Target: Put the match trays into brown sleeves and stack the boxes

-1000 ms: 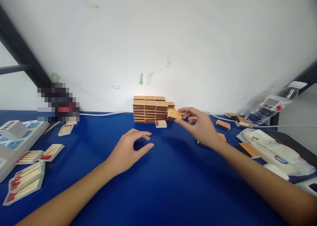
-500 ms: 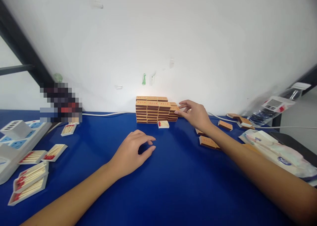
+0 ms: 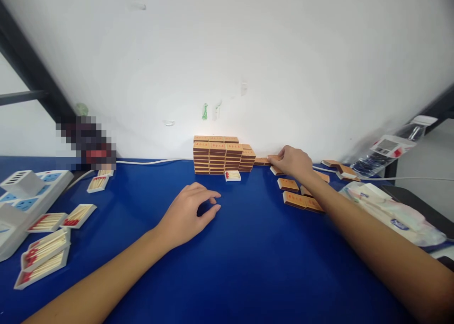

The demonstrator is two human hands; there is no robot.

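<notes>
A stack of matchboxes [image 3: 217, 158] stands against the wall, several layers high, its right end lower. In front of it lies a white matchbox tray of matches [image 3: 232, 175]. My right hand [image 3: 292, 163] is near the wall to the right of the stack, its fingers closed on a matchbox [image 3: 273, 158] at the end of a low row. Loose matchboxes [image 3: 288, 185] lie below that hand, some hidden by the forearm. My left hand [image 3: 191, 213] rests over the blue table in front of the stack, thumb and fingers apart, holding nothing.
At the left are several open trays of matches [image 3: 48, 248] and a white power strip [image 3: 31, 205] with plugs. To the right stand a plastic bottle [image 3: 390, 149] and a pack of tissues [image 3: 393, 215]. A white cable [image 3: 152, 162] runs along the wall.
My right hand has moved right, from beside the stack's lower end to a matchbox by the wall, and has closed on it. My left hand has hardly moved.
</notes>
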